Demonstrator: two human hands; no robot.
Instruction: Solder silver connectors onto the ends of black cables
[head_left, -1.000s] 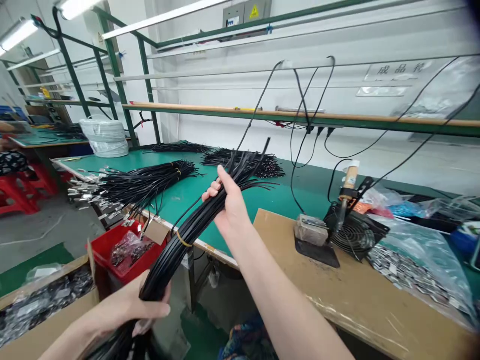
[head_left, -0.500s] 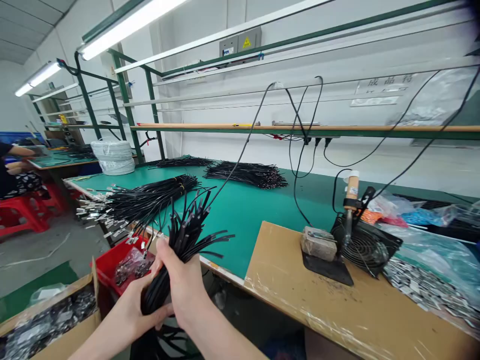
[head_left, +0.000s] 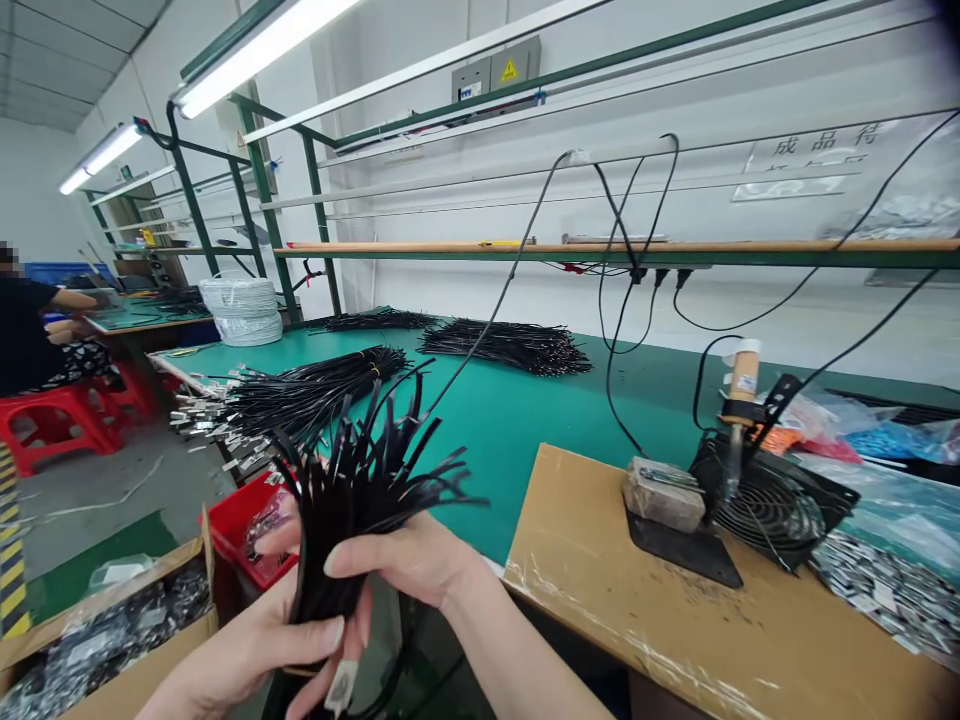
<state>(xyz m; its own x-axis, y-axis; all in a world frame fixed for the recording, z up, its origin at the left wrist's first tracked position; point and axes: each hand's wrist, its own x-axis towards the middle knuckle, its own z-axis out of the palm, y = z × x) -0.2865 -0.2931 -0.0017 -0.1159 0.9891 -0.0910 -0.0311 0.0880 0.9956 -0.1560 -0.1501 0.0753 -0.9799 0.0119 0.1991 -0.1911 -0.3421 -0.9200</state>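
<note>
A thick bundle of black cables (head_left: 337, 510) stands roughly upright between my hands, its loose ends fanned out at the top. My left hand (head_left: 281, 635) is wrapped round the lower part of the bundle. Higher up, my right hand (head_left: 405, 565) grips the same bundle from the right, thumb across its front. A silver connector (head_left: 343, 685) shows beneath my fingers. Beyond the hands, a tied bundle of black cables (head_left: 307, 395) with silver connector ends lies on the green bench mat (head_left: 465, 420). The lower end of the held bundle is partly out of sight.
More black cables (head_left: 510, 345) lie at the back. On a brown board (head_left: 600, 580) are a soldering iron (head_left: 739, 400), a block (head_left: 664, 495) and a fan (head_left: 772, 510). Metal parts (head_left: 885, 590) lie right. Below left are a red bin (head_left: 232, 525) and a carton (head_left: 135, 680). A person (head_left: 30, 330) sits far left.
The cable tops have spread wider. My right hand has turned and shifted slightly right, its thumb now across the bundle. The view has swung a little left.
</note>
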